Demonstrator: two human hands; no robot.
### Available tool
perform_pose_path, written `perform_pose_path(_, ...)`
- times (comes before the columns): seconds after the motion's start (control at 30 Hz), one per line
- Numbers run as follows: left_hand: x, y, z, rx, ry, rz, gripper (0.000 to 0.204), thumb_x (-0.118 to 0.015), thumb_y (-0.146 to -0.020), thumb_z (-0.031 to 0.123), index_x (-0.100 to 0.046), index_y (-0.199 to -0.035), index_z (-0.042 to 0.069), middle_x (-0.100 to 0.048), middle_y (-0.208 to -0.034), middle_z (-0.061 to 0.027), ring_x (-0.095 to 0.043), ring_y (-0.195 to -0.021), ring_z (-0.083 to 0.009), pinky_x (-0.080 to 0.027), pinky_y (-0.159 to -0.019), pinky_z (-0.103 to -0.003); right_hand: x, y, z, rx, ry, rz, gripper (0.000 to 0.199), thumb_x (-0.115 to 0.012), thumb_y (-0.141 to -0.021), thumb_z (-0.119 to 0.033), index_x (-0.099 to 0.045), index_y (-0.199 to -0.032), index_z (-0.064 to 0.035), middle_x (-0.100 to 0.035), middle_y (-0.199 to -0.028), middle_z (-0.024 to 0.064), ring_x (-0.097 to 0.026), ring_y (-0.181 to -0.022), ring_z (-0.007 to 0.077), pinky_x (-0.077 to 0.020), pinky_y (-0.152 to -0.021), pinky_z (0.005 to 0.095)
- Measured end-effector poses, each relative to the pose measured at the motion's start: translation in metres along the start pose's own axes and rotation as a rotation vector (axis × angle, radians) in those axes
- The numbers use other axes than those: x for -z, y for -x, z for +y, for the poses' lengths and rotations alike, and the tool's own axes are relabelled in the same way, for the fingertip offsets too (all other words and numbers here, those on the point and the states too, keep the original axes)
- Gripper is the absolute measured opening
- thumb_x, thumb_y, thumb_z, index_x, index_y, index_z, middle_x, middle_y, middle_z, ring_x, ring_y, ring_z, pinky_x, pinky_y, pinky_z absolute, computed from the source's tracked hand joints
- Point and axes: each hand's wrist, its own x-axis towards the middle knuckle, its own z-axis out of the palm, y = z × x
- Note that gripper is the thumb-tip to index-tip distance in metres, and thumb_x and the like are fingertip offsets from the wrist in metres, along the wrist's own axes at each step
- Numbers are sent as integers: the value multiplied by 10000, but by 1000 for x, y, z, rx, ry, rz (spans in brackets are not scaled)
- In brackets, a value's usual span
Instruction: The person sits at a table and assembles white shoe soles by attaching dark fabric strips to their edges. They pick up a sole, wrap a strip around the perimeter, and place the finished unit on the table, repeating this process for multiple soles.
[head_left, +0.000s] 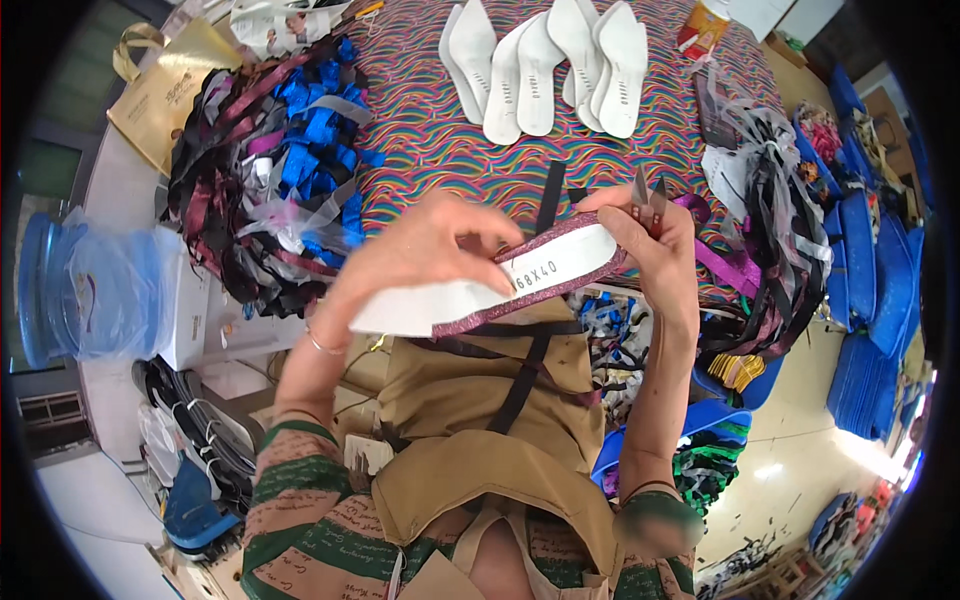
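table, multicoloured wavy-patterned top (pixel 430 165) | floor (pixel 785 425), pale | bright light patch (pixel 868 460), far right

The insole (pixel 578 250) looks smooth and matt, its edging (pixel 466 322) glittery.

Left hand (pixel 430 248) covers part of white insole (pixel 580 247); pointed metal tool (pixel 641 186) partly hidden in right hand (pixel 667 250); far-right container (pixel 704 27) cropped.

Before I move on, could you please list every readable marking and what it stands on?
Wording left uncopied; places only:
White insole with glittery maroon edging: dark stamped characters, readable.
Loose flat white insoles: dark stamps, too small.
Shiny gold paper bag: print, too small.
Yellow-and-red container: label, blurred.
Green-striped fabric sleeve: script, too small.
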Motion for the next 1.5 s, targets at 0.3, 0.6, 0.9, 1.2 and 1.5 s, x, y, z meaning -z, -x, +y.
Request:
perform_pose_path(0.3, 32, 36, 1, 132, -19, 872, 240, -594, -944, 192, -697, -878, -14, -663, -768, -32, -561, -660, -54, -423, -596, -191, -45, 18, 43, 308, -117, 668, 161, -550, -945, -34, -649, -1061, 17, -638, -889, 3, -534, -722, 44, -406, -617, 183)
perform_pose_path(0.6, -29, -1, -60, 21, 797, 963, 561, -677, -828, 23, -433, -1334, 9, -601, -1061, -115, -612, -963, -175, -530, -795, -312, -118, 34, 118, -1, -248, 370, 228, -606, -923, -58, -573, -1143, -6, -466, -619, -60, -306, -446, 0, -213, -405, 202)
perform_pose_path(0.9, 3, 34, -153, 210, -65, 964, 555, -684, -741, -34, -517, -1267, 21, -543, -1211, -164, -578, -1076, -270, -478, -893, -335, -121, 35, 192, 77, 517, -251, 176, -648, -875, -135, -680, -979, 3, -653, -732, 39, -554, -572, 162, -429, -534, 297)
perform_pose_path(1.2, -20, 88, -86, 181, 244, 1104, 202, -637, -879, 107, -648, -1050, 0, -669, -945, -95, -631, -778, -193, -498, -727, -293, -110, 35, 175, -241, 184, -277, 132, -609, -894, -137, -604, -895, -6, -635, -784, 61, -596, -687, 158, -473, -637, 315)
perform_pose_path(1.5, -111, 81, -43, 474, 1751, 216, 535, -392, -1003, 468, -537, -1218, 1, -661, -1040, -142, -639, -1001, -259, -498, -889, -375, -57, 62, 36, -313, -60, -193, 96, -677, -821, -4, -643, -906, 23, -602, -657, 20, -558, -560, 72, -409, -502, 217)
